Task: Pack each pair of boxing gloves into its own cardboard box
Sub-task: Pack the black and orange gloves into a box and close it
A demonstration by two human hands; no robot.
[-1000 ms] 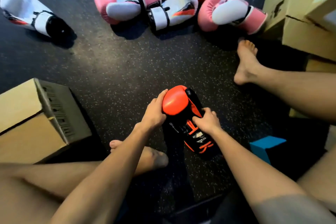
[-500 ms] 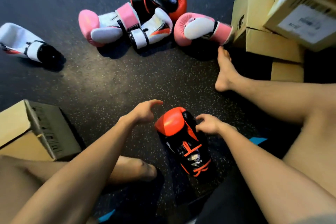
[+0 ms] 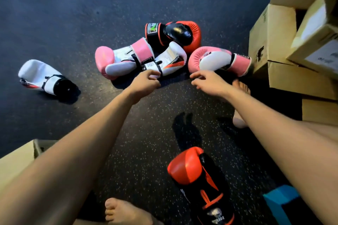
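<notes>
Pink padded glove [image 3: 217,60], speckled black floor [image 3: 73,14]

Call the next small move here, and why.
Probably ease the right hand forward and grip the right pink glove. Both hands are empty and stretched forward, and the right hand's fingers end just short of that glove. Its apparent match, the left pink glove, lies just beyond the left hand, so the pair could then be gathered together.
</notes>
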